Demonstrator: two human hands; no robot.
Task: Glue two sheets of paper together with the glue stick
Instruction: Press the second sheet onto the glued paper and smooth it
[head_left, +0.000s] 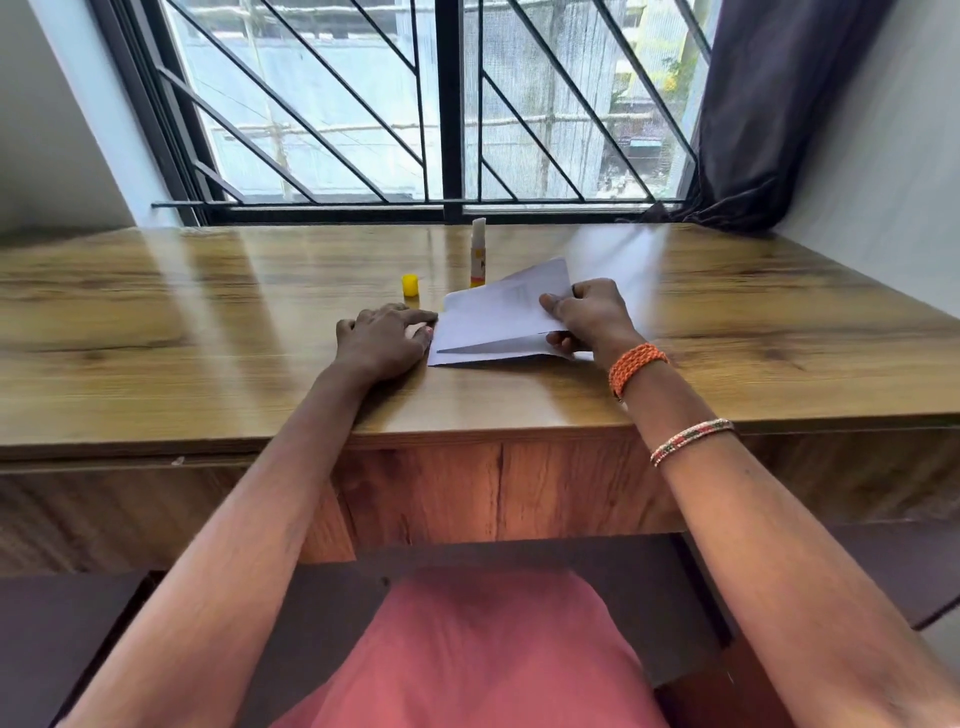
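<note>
Two white sheets of paper lie near the middle of the wooden table (208, 322). My right hand (587, 312) pinches the right edge of the upper sheet (504, 306) and holds it lifted at an angle. The lower sheet (483, 357) stays flat beneath it. My left hand (384, 338) rests on the table at the papers' left corner, fingertips touching it. Just behind the papers stands the glue stick (478, 254), upright and uncapped. Its yellow cap (410, 285) sits on the table to the left of it.
A barred window (447, 104) runs along the table's far edge, with a dark curtain (769, 104) at the right. The table's front edge is close to my body, and my lap in pink cloth (483, 654) is below it.
</note>
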